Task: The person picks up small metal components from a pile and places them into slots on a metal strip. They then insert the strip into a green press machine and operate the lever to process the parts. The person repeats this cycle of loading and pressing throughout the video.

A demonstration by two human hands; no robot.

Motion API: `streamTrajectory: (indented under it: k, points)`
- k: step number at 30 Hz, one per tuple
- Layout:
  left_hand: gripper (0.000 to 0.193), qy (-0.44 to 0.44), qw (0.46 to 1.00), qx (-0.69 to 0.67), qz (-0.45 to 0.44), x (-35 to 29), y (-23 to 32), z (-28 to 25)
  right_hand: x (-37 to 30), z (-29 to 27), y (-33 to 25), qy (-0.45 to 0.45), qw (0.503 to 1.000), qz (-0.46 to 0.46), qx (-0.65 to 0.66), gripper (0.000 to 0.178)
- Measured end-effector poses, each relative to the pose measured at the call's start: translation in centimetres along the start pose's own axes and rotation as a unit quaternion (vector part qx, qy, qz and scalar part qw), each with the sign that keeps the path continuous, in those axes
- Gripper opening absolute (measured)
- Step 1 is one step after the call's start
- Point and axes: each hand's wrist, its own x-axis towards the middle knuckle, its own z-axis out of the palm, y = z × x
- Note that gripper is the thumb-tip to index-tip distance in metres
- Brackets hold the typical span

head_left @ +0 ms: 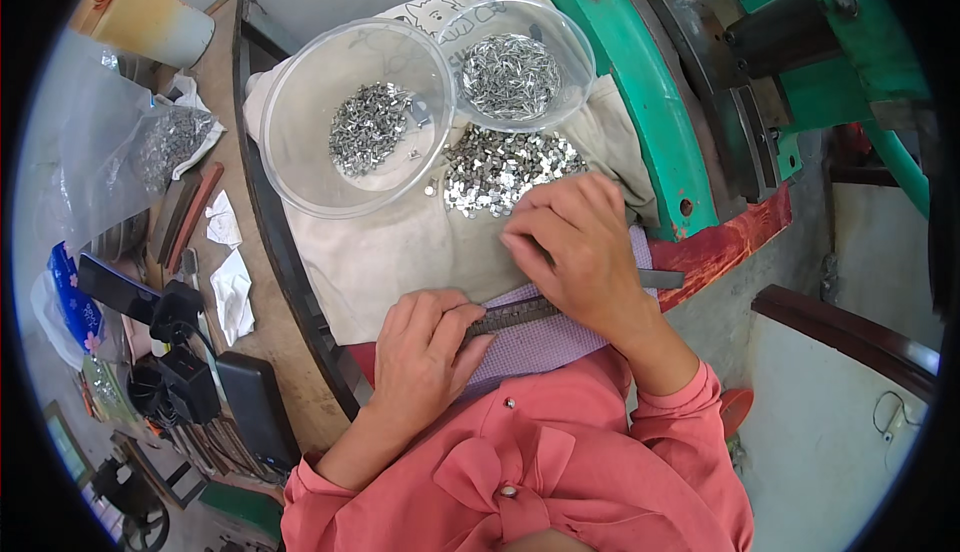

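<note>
Dark notched strip (515, 316) in left hand (425, 337), passing under right hand (580, 252)

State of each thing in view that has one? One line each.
Left hand: fingers closed on metal bar
Metal bar: in left hand, partly hidden by right hand
Right hand: fingers curled, contents unclear
Left tub: open, metal bits inside
Right tub: open, metal pins inside
Metal pile: loose on pale cloth
Jug: capped
</note>
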Motion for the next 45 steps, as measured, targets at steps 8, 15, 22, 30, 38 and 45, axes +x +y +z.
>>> streamTrajectory:
  k: [8,15,22,30,38,45]
  points:
    - [0.035,0.010,1.000,-0.026,0.011,0.6,0.1,0.7,-4.6,-2.3,-1.5,-0.056,0.994,0.034,0.083,0.017]
    - [0.021,0.011,0.999,-0.016,0.031,1.2,0.4,1.3,-4.9,-2.5,-1.4,-0.053,0.995,0.033,0.078,0.016]
    - [0.024,0.028,0.999,-0.033,0.028,1.4,0.5,1.2,-0.7,-0.9,0.1,0.013,1.000,-0.011,-0.021,0.022]
    - [0.025,0.047,0.998,-0.014,-0.038,3.2,-1.0,-0.5,1.4,1.1,0.3,-0.003,0.995,-0.056,-0.082,0.017]
    - [0.015,0.079,0.992,0.094,-0.035,6.3,-2.1,0.8,-0.6,-1.0,-0.3,-0.019,0.999,-0.001,-0.026,0.015]
    - [0.012,0.076,0.991,0.112,-0.024,7.0,-2.3,1.1,-0.4,-1.0,0.1,-0.007,0.999,0.003,-0.041,0.015]
